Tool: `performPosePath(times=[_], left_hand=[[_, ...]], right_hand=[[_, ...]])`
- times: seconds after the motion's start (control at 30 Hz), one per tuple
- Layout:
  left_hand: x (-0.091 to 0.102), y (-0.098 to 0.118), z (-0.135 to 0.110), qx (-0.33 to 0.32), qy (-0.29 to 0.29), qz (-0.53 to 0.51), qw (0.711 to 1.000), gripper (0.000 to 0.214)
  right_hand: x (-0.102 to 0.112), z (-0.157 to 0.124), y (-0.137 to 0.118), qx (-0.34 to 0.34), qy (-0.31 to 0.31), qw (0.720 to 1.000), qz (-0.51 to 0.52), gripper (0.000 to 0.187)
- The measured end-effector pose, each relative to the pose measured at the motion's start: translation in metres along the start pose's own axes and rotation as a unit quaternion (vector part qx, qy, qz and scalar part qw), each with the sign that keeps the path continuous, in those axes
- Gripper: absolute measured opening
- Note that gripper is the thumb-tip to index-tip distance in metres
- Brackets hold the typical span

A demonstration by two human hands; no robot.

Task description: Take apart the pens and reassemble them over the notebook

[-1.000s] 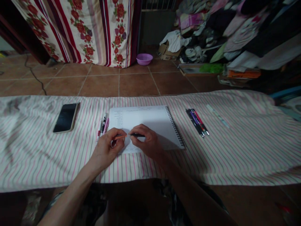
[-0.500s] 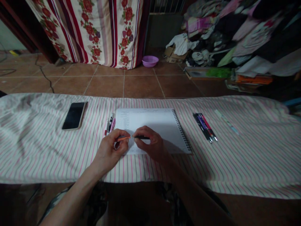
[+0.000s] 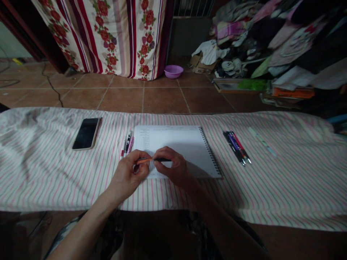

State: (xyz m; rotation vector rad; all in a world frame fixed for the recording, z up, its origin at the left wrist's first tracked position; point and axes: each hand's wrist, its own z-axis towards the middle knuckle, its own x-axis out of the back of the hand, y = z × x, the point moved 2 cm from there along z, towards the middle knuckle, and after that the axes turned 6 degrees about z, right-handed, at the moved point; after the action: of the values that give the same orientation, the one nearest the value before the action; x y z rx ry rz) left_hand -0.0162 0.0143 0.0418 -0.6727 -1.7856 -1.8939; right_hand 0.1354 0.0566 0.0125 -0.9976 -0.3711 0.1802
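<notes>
Above the lower left part of an open spiral notebook (image 3: 176,142), my two hands meet fingertip to fingertip. My left hand (image 3: 132,171) is closed in a pinch on a slim orange pen piece (image 3: 144,160). Opposite it, my right hand (image 3: 175,168) pinches a slim black pen piece (image 3: 164,159), its end pointing at the orange one. The two ends are very close; whether they touch, I cannot tell. Left of the notebook lie several pens (image 3: 128,142), partly behind my left hand. To its right is another group of pens (image 3: 236,147), black, purple and pink-red.
A phone (image 3: 86,133) lies at the left on the striped cloth (image 3: 48,173). A pale, light-blue-ended pen (image 3: 262,141) rests at the far right. Beyond are a tiled floor (image 3: 162,99), a purple basin (image 3: 174,71), a floral curtain (image 3: 121,36) and heaped clothes (image 3: 252,36).
My hands have come slightly closer together, narrowing the gap between the orange and black pieces. Both grips stay the same. The things on the cloth have not moved.
</notes>
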Motion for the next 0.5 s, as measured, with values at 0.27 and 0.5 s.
performPosePath(times=[0.27,0.5], left_hand=[[-0.0017,-0.0011,0.0005,-0.002,-0.004,0.009,1.0,0.014],[-0.0019,-0.0024,0.0007,-0.004,-0.005,0.029,1.0,0.014]], right_hand=[[0.002,-0.0002,-0.0014,-0.012,-0.002,1.0,-0.006,0.01],[0.0021,-0.001,0.0002,-0.012,-0.005,1.0,-0.006,0.01]])
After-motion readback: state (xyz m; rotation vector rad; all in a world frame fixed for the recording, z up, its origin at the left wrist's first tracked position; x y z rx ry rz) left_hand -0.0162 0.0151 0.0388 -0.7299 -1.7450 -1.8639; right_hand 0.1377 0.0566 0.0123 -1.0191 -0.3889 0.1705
